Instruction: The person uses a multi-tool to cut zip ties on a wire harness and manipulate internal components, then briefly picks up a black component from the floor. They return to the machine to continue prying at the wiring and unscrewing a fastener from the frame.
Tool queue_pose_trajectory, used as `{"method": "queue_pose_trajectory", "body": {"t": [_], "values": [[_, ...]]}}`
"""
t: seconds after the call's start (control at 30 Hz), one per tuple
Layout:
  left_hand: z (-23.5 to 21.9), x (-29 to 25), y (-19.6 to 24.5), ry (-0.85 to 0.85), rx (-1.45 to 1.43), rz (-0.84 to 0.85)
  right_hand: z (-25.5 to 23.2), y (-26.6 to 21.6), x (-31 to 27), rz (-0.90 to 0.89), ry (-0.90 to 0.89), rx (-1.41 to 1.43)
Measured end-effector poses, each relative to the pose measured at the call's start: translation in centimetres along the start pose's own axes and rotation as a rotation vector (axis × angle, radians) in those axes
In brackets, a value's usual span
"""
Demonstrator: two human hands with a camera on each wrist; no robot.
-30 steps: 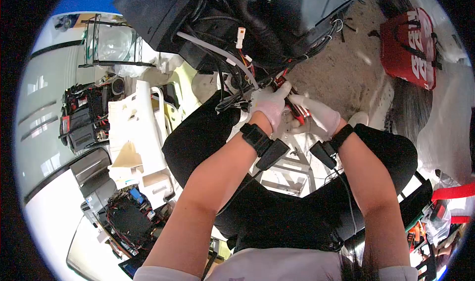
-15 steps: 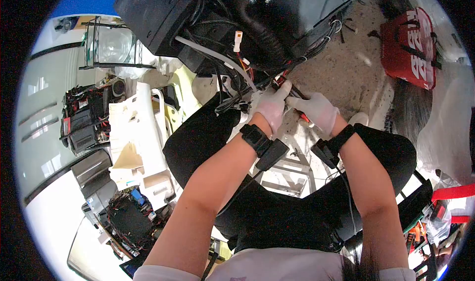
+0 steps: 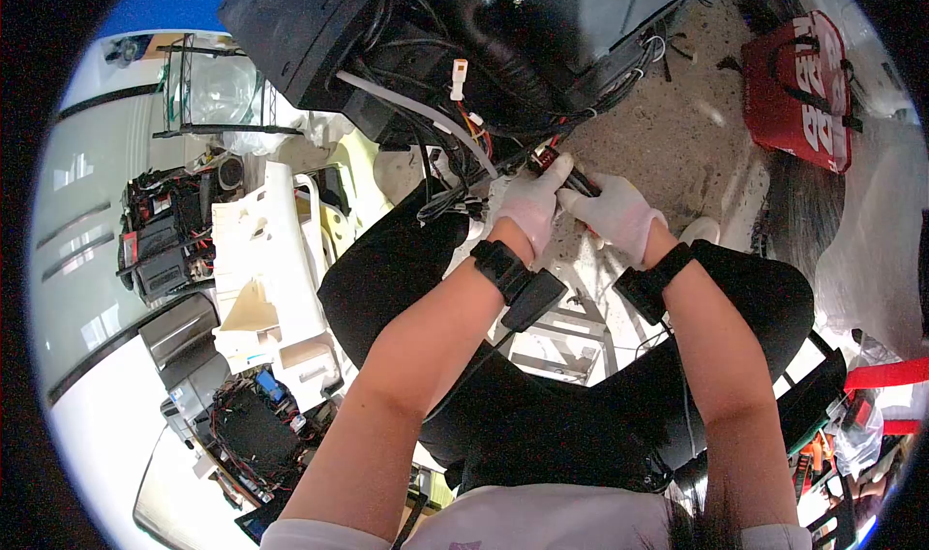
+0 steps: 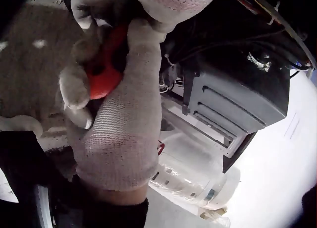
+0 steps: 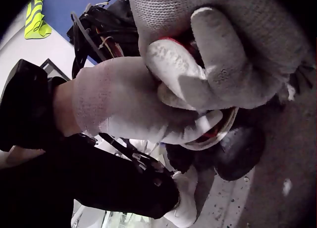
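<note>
My gloved left hand point(image 3: 525, 207) pinches a small red-and-black piece point(image 3: 548, 156) beside the loose wires, thumb laid along it. Close at its right, my gloved right hand point(image 3: 616, 213) grips a red-handled hand tool point(image 4: 105, 82); in the left wrist view the fingers wrap its red handle. Most of the tool is hidden by the glove, and I cannot tell its exact kind. A dark bar point(image 3: 581, 180) shows between the two thumbs. Past the hands, a white connector point(image 3: 459, 79) on coloured wires hangs by a grey sleeved cable point(image 3: 421, 110).
A large black housing point(image 3: 300, 42) with cables stands ahead. White moulded panels point(image 3: 266, 260) and dark wired units point(image 3: 164, 231) lie at left. A red bag point(image 3: 798, 95) and clear plastic sheeting point(image 3: 876, 231) are at right. My knees flank the work.
My right hand has turned, so the red handle that showed below it is now mostly covered. The left hand stays nearly in place, and the white connector has shifted slightly left.
</note>
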State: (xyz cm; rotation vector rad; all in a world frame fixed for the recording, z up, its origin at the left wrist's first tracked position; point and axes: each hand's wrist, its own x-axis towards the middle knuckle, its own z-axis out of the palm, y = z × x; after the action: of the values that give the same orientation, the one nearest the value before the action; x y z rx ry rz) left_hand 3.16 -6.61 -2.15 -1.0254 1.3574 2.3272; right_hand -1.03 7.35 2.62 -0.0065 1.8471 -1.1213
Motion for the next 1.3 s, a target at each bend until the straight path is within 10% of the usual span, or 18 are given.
{"method": "queue_pose_trajectory", "body": {"t": [0.33,0.7,1.3], "values": [[1.9,-1.5,1.8,0.207,0.241,-0.033,3.8,0.9,-0.3,-0.121,0.434,-0.749],[-0.1,-0.8,0.8,0.013,0.27,-0.064,0.2,0.3,1.4,-0.085,0.114,-0.574],[-0.4,-0.5,0.6,0.014,0.339,-0.051,0.2,2.4,3.6,-0.209,0.084,-0.559]]}}
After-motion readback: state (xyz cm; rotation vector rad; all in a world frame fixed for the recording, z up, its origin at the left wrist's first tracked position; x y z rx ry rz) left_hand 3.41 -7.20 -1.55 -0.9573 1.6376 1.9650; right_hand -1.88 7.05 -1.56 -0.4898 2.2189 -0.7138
